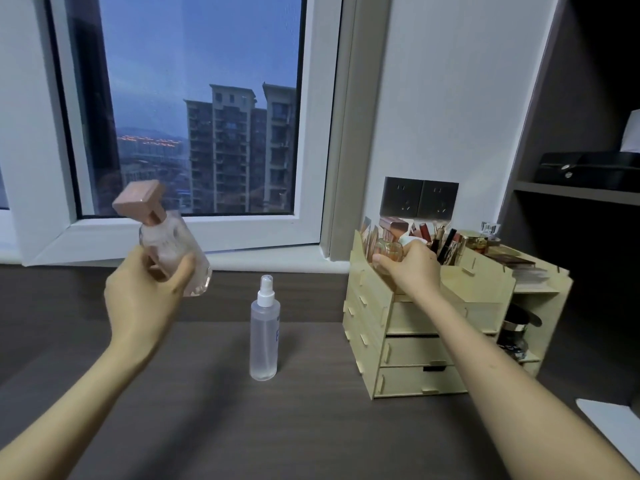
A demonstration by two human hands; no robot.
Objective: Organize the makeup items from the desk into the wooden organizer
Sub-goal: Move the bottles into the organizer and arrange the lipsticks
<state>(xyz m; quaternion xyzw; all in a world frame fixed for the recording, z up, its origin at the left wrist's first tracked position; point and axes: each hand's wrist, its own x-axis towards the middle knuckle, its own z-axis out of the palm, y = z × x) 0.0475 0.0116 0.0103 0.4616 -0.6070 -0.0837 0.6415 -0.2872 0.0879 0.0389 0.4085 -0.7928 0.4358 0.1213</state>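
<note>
Desk (311, 427), centre: spray bottle (264, 336). Left hand (145, 299) grips perfume bottle (173, 244); right hand (412, 268) clasps small jar (389, 252) over wooden organizer (433, 323).

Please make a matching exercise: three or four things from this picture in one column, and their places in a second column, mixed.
Things:
1. perfume bottle
2. spray bottle
3. small jar
4. black box

Places:
A. on the shelf at the right
B. held in the left hand
C. standing on the desk
D. held in the right hand over the wooden organizer

Pairs: 1-B, 2-C, 3-D, 4-A
</note>
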